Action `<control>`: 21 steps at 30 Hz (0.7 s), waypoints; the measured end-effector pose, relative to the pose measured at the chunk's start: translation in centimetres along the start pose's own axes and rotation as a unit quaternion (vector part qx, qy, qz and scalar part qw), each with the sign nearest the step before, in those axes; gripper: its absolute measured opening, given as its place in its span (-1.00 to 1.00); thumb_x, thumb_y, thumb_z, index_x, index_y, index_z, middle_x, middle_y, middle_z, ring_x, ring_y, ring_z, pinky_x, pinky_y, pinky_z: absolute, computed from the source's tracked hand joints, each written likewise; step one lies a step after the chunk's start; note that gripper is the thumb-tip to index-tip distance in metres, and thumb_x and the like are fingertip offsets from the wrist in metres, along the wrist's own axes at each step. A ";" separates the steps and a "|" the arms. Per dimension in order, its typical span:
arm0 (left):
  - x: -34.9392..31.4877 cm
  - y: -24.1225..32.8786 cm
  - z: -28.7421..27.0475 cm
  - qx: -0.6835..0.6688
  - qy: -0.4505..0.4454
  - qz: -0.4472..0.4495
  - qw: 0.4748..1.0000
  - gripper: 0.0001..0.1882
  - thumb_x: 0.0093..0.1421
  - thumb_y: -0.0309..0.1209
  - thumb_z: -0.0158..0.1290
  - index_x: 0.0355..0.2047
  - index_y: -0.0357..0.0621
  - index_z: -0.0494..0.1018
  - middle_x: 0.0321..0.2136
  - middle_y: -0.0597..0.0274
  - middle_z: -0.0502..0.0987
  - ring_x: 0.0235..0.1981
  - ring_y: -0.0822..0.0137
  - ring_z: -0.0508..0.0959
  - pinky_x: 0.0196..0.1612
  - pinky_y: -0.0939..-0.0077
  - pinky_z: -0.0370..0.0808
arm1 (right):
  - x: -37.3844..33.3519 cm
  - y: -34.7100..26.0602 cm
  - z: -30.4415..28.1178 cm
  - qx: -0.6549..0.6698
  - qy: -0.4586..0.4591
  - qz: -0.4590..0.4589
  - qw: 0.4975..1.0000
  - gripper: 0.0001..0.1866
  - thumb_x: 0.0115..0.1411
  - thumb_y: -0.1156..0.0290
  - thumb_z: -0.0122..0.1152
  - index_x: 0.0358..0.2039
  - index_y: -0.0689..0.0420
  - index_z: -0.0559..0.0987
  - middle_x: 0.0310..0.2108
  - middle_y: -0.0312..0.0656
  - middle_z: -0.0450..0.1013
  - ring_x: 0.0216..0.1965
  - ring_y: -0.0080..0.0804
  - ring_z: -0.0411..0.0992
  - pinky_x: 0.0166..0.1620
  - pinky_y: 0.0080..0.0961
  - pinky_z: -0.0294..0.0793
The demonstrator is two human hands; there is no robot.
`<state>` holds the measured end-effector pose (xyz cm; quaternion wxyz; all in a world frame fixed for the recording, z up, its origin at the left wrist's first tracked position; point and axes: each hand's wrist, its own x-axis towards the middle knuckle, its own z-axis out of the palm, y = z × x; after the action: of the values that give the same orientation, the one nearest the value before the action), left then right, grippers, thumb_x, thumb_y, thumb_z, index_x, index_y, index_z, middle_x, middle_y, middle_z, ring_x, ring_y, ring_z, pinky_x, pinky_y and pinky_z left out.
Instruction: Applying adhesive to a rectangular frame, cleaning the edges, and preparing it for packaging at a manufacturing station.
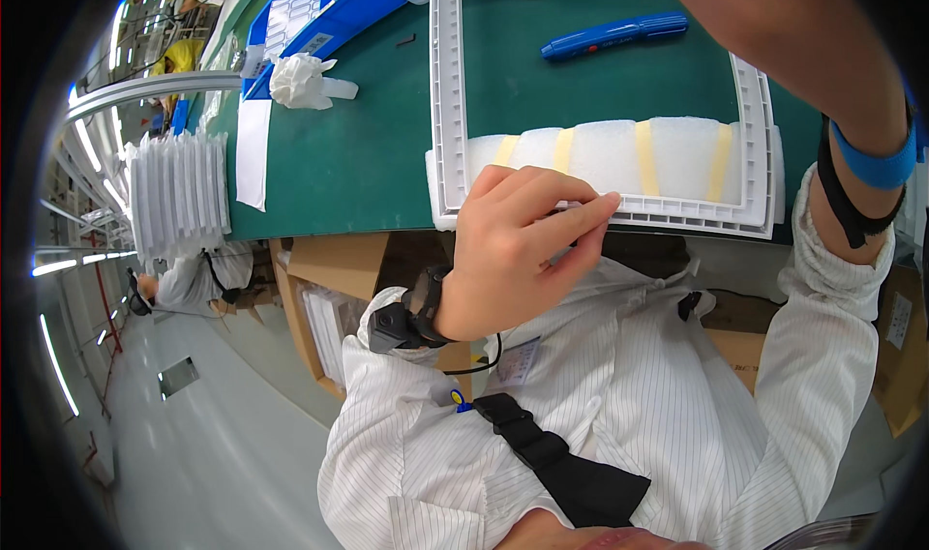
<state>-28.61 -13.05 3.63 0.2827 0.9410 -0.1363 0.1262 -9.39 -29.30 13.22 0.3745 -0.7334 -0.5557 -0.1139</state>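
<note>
A white rectangular plastic frame (760, 144) with ribbed edges lies at the table's near edge. White foam padding (600, 153) with yellow strips shows inside its near side. At the frame's near rail is my left hand (527, 226), its thumb and index finger pinched together. Something dark shows between those fingers, too hidden to name. My right forearm reaches up across the far right, and the hand itself is beyond the upper edge. Inside the frame lies a blue pen-shaped tool (614, 37) with a red button.
On the green table (377, 153), a blue bin (373, 3) holds white sheets, with a crumpled white wad (302, 81) beside it. A small dark strip (405, 40) lies nearby. Stacked white packets (179, 192) stand left. Cardboard boxes (334, 265) sit below; another person (208, 279) is farther left.
</note>
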 end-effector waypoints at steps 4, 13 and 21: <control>-0.1 0.0 0.4 0.024 0.033 0.016 0.999 -0.67 -0.16 -0.64 0.24 -0.33 -0.03 0.66 -0.40 0.42 0.61 -0.51 0.47 0.48 -0.37 0.52 0.25 | 0.1 -0.1 0.1 -0.003 -0.005 0.001 1.000 -0.88 0.23 0.51 0.10 -0.27 0.27 0.55 -0.57 -0.27 0.43 -0.61 -0.61 0.31 -0.53 -0.66 0.21; -0.2 -0.2 0.6 0.029 0.048 0.029 0.998 -0.67 -0.18 -0.63 0.24 -0.34 -0.05 0.65 -0.39 0.41 0.62 -0.49 0.46 0.52 -0.33 0.54 0.29 | 0.1 -0.3 0.3 -0.007 -0.011 0.005 1.000 -0.89 0.23 0.52 0.11 -0.26 0.27 0.54 -0.56 -0.26 0.43 -0.61 -0.62 0.29 -0.54 -0.66 0.20; -0.3 -0.2 0.8 0.043 0.059 0.034 0.997 -0.69 -0.17 -0.62 0.25 -0.34 -0.06 0.65 -0.38 0.38 0.63 -0.44 0.44 0.55 -0.32 0.56 0.30 | 0.1 -0.3 0.2 -0.012 -0.013 0.007 1.000 -0.89 0.22 0.54 0.11 -0.26 0.27 0.54 -0.55 -0.26 0.43 -0.61 -0.62 0.28 -0.54 -0.66 0.18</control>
<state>-28.75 -13.28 2.81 0.2455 0.9380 -0.1453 0.1970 -9.68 -29.12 13.27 0.3594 -0.7434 -0.5535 -0.1084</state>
